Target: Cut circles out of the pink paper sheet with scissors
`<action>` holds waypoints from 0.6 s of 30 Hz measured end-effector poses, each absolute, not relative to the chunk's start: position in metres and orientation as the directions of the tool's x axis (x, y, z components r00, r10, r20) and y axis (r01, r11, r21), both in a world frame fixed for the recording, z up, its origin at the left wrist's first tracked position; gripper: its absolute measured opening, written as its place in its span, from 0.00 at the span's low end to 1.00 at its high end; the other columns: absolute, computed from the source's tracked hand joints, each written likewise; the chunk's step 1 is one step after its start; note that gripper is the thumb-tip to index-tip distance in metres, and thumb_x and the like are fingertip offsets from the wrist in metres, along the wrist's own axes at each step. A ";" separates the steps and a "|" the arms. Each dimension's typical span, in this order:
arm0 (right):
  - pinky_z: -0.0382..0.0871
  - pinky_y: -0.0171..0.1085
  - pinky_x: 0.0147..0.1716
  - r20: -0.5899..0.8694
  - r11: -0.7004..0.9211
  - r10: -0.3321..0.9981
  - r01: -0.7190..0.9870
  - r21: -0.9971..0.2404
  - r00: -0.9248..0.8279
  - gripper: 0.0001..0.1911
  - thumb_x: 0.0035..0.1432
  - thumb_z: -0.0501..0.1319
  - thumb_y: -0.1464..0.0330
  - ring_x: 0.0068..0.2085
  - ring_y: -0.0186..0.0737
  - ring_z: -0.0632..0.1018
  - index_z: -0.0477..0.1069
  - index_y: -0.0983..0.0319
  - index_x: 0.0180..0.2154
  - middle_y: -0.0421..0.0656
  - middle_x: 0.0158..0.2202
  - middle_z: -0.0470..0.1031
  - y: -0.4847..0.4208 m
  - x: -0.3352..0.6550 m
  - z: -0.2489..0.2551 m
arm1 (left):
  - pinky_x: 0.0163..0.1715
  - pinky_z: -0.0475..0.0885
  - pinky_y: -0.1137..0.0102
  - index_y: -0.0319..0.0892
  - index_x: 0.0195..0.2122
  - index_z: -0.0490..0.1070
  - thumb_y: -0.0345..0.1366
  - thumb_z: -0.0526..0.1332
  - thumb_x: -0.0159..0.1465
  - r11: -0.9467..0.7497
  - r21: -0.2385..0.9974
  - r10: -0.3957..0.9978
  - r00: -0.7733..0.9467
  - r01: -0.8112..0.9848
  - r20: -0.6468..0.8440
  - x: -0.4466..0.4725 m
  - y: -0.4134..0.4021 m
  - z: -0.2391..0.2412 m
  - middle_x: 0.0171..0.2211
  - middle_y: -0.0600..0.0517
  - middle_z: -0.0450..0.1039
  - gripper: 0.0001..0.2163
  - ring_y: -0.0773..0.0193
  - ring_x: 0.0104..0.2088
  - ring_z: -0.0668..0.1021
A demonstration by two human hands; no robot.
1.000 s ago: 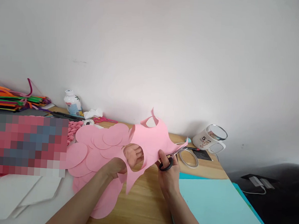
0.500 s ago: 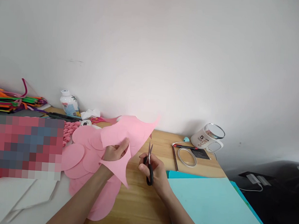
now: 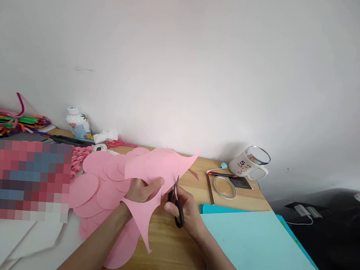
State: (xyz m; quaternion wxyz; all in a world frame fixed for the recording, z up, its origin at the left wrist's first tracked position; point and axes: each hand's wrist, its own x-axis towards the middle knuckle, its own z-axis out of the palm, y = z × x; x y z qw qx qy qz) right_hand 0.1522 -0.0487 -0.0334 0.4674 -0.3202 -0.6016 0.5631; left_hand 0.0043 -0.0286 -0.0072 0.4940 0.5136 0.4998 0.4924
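My left hand [image 3: 143, 189] grips a sheet of pink paper [image 3: 153, 164] with curved cut-outs, thumb on top and the other fingers largely hidden. A pointed strip of that sheet hangs below the wrist. In my right hand [image 3: 185, 209] is a pair of scissors [image 3: 178, 211] with black handles, its blades pointing up at the sheet's right edge. How far the blades are parted is hard to tell. Beneath and left of my left hand lies a pile of pink paper circles [image 3: 109, 195], several of them overlapping.
At right lie light blue paper sheets [image 3: 252, 243], a white mug [image 3: 247, 164], a coiled white cable [image 3: 225, 187] and a red-black pen [image 3: 223, 174]. Along the wall are a white bottle [image 3: 78, 123], pink scissors [image 3: 122, 143] and colourful pipe cleaners [image 3: 14, 121]. A blurred patch covers the left.
The pink sheet has turned and come closer to the scissors, whose blades now meet its right edge. Both hands keep their hold.
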 end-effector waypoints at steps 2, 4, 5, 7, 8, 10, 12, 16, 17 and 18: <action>0.54 0.32 0.24 0.198 0.153 0.908 -0.148 -0.977 -0.368 0.18 0.46 0.65 0.55 0.25 0.32 0.60 0.66 0.63 0.28 0.38 0.24 0.61 -0.049 0.152 -0.034 | 0.33 0.72 0.66 0.40 0.21 0.72 0.42 0.64 0.49 0.005 0.998 1.000 0.000 0.069 -0.005 0.006 -0.031 -0.005 0.25 0.48 0.77 0.09 0.54 0.33 0.78; 0.54 0.32 0.23 0.192 0.143 0.911 -0.156 -0.977 -0.364 0.19 0.45 0.65 0.55 0.25 0.32 0.60 0.65 0.63 0.28 0.38 0.24 0.61 -0.050 0.151 -0.036 | 0.32 0.72 0.66 0.40 0.22 0.72 0.42 0.63 0.48 0.033 0.993 0.999 -0.009 0.109 -0.033 0.006 -0.033 -0.003 0.27 0.48 0.78 0.10 0.55 0.33 0.78; 0.54 0.32 0.23 0.187 0.139 0.915 -0.156 -0.978 -0.357 0.20 0.45 0.65 0.54 0.25 0.32 0.60 0.64 0.63 0.28 0.38 0.24 0.61 -0.050 0.151 -0.037 | 0.32 0.72 0.66 0.41 0.21 0.72 0.43 0.63 0.48 0.055 0.990 0.998 -0.010 0.131 -0.055 0.006 -0.033 -0.003 0.27 0.48 0.78 0.10 0.55 0.32 0.78; 0.54 0.32 0.23 0.180 0.135 0.927 -0.154 -0.979 -0.330 0.19 0.46 0.65 0.54 0.25 0.32 0.60 0.64 0.63 0.29 0.38 0.25 0.61 -0.049 0.151 -0.040 | 0.30 0.72 0.65 0.41 0.20 0.71 0.43 0.63 0.48 0.104 0.979 0.995 -0.008 0.177 -0.104 0.006 -0.034 -0.004 0.25 0.48 0.78 0.10 0.54 0.31 0.78; 0.54 0.32 0.23 0.181 0.137 0.933 -0.157 -0.978 -0.310 0.19 0.46 0.64 0.54 0.25 0.32 0.60 0.64 0.63 0.30 0.38 0.24 0.61 -0.049 0.150 -0.042 | 0.30 0.72 0.65 0.41 0.20 0.71 0.43 0.63 0.48 0.121 0.973 0.992 -0.005 0.197 -0.122 0.006 -0.034 -0.004 0.24 0.48 0.78 0.10 0.54 0.30 0.78; 0.54 0.32 0.23 0.183 0.142 0.946 -0.166 -0.976 -0.269 0.18 0.47 0.64 0.55 0.25 0.32 0.60 0.65 0.63 0.29 0.37 0.23 0.61 -0.049 0.149 -0.045 | 0.32 0.72 0.64 0.40 0.22 0.73 0.42 0.63 0.48 0.123 0.970 0.992 0.016 0.211 -0.129 0.006 -0.033 -0.007 0.26 0.48 0.78 0.10 0.53 0.32 0.78; 0.54 0.32 0.22 0.170 0.133 0.956 -0.164 -0.978 -0.239 0.17 0.46 0.65 0.56 0.23 0.31 0.60 0.64 0.62 0.27 0.36 0.21 0.61 -0.049 0.148 -0.046 | 0.35 0.72 0.64 0.40 0.26 0.74 0.42 0.63 0.47 0.080 0.981 0.994 0.053 0.178 -0.090 0.006 -0.032 -0.009 0.30 0.47 0.79 0.10 0.52 0.35 0.78; 0.53 0.31 0.20 0.148 0.122 0.968 -0.137 -0.983 -0.202 0.17 0.47 0.64 0.56 0.21 0.30 0.60 0.64 0.62 0.25 0.35 0.19 0.62 -0.050 0.147 -0.046 | 0.35 0.72 0.65 0.42 0.22 0.73 0.42 0.66 0.45 0.097 0.987 0.987 0.114 0.126 -0.112 0.002 -0.030 -0.012 0.26 0.48 0.78 0.09 0.52 0.35 0.78; 0.53 0.31 0.20 0.153 0.127 0.968 -0.137 -0.982 -0.198 0.17 0.46 0.64 0.56 0.21 0.30 0.60 0.64 0.62 0.25 0.35 0.19 0.62 -0.050 0.146 -0.045 | 0.34 0.72 0.65 0.42 0.19 0.72 0.43 0.66 0.45 0.139 0.982 0.982 0.111 0.125 -0.153 0.001 -0.030 -0.013 0.23 0.48 0.77 0.10 0.52 0.33 0.78; 0.53 0.32 0.20 0.158 0.132 0.968 -0.140 -0.981 -0.197 0.17 0.46 0.65 0.57 0.21 0.30 0.59 0.64 0.62 0.24 0.35 0.19 0.62 -0.050 0.146 -0.045 | 0.33 0.71 0.64 0.42 0.17 0.71 0.45 0.66 0.45 0.177 0.977 0.978 0.092 0.115 -0.188 0.000 -0.029 -0.014 0.21 0.48 0.76 0.12 0.52 0.31 0.77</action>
